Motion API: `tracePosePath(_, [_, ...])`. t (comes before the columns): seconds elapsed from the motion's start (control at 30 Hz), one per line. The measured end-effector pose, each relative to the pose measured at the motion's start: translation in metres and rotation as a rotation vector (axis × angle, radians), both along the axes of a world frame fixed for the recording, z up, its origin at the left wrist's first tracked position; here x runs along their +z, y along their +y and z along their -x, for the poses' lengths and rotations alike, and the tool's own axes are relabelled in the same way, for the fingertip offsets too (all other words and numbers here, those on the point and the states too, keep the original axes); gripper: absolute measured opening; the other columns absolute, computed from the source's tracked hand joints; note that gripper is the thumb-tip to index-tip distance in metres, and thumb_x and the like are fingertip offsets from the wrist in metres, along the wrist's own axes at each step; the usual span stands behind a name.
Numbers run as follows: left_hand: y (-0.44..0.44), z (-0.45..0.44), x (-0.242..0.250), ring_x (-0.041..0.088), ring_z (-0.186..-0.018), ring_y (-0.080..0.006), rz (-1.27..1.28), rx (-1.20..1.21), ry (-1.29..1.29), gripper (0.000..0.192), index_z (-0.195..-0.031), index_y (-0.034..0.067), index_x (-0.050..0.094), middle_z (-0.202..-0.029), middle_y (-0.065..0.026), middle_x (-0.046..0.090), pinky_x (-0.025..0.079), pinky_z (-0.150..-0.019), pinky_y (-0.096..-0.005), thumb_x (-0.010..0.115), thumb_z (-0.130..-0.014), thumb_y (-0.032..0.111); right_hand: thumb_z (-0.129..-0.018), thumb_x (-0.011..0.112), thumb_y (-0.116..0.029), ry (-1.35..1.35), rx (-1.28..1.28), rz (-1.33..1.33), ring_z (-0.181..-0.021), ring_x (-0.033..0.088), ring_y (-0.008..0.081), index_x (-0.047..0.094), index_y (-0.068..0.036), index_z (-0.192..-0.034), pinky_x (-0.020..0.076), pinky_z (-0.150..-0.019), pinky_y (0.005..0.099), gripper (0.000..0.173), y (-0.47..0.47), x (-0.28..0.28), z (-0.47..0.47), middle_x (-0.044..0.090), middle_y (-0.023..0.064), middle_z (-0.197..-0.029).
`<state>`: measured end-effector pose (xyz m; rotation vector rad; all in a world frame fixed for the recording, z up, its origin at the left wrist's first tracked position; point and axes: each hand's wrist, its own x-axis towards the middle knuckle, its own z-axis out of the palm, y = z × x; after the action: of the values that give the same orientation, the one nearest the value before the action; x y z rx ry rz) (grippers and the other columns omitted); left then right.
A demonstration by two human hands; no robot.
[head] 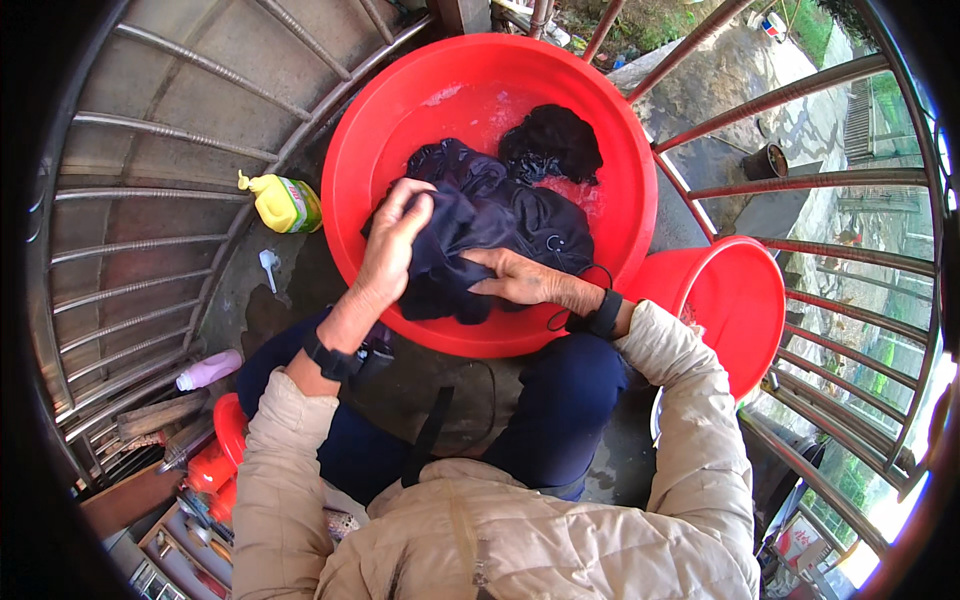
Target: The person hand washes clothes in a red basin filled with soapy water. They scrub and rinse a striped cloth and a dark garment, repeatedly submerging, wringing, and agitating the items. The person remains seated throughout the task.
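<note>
A large round red plastic basin stands before me with some soapy water in it. Wet dark cloth, apparently a garment with a small white smile-shaped mark, is heaped over its near half. My left hand pinches a raised fold at the heap's left side, thumb uppermost. On the near right side, my right hand grips another part between thumb and fingers. Behind the heap, a separate-looking black fuzzy bundle rests in the water. The cloth's underside is hidden.
A yellow jug and a white scoop sit left of the basin. The pink bottle lies farther back. A red bucket lies tilted at right. Metal railings curve around both sides.
</note>
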<state>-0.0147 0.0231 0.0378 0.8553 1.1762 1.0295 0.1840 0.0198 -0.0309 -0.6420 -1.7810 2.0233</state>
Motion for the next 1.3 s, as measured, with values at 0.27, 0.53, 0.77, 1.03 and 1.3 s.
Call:
tracePosePath(0.27, [-0.042,-0.027,0.075,0.041,-0.082,-0.0015,0.074,-0.143,-0.167,0.005,-0.095,0.007,0.055,-0.088,0.0050,0.048,0.034,-0.078,-0.0181,0.050,-0.093,0.010,-0.089,0.050,-0.019,-0.450,-0.223,-0.450,-0.106,0.056,0.0315,0.058,-0.001,-0.112,0.0449,-0.092,0.0370,0.030,0.034,0.015,0.001,0.059,0.0151,-0.117])
tracePosePath(0.53, [-0.041,-0.051,0.100,0.047,-0.078,-0.0049,-0.091,-0.107,-0.296,0.017,-0.093,0.009,0.048,-0.092,0.0019,0.045,0.041,-0.069,-0.0199,0.062,-0.083,0.008,-0.090,0.047,-0.036,-0.789,0.208,-0.683,-0.114,0.055,0.0316,0.058,-0.005,-0.118,0.0442,-0.093,0.0420,0.043,0.041,-0.006,0.010,0.060,0.0186,-0.117])
tracePosePath(0.77, [-0.039,0.022,0.022,0.036,-0.069,-0.0026,0.279,-0.032,0.196,0.025,-0.069,0.013,0.048,-0.070,0.0090,0.040,0.029,-0.066,-0.0216,0.070,-0.080,0.012,-0.087,0.052,-0.024,-0.536,0.268,-0.498,-0.098,0.061,0.0343,0.062,-0.006,-0.110,0.0475,-0.084,0.0403,0.031,0.023,-0.032,-0.015,0.065,0.0184,-0.101])
tracePosePath(1.03, [-0.057,0.044,-0.022,0.061,-0.080,-0.0140,0.515,0.109,0.092,0.020,-0.086,0.006,0.058,-0.084,-0.0043,0.062,0.051,-0.074,-0.0299,0.074,-0.077,0.014,-0.076,0.068,-0.021,-1.031,-0.421,-0.613,-0.106,0.057,0.0374,0.048,-0.003,-0.123,0.0466,-0.090,0.0409,0.054,0.016,-0.087,-0.084,0.059,0.0233,-0.115])
tracePosePath(1.3, [-0.050,0.029,-0.033,0.058,-0.104,-0.0164,0.737,-0.051,-0.041,0.040,-0.114,0.000,0.059,-0.108,-0.0076,0.064,0.043,-0.095,-0.0306,0.069,-0.082,0.022,-0.076,0.069,-0.017,-0.413,-0.491,0.181,-0.092,0.063,0.0346,0.054,-0.003,-0.118,0.0492,-0.083,0.0386,0.047,0.020,-0.116,-0.061,0.064,0.0193,-0.095])
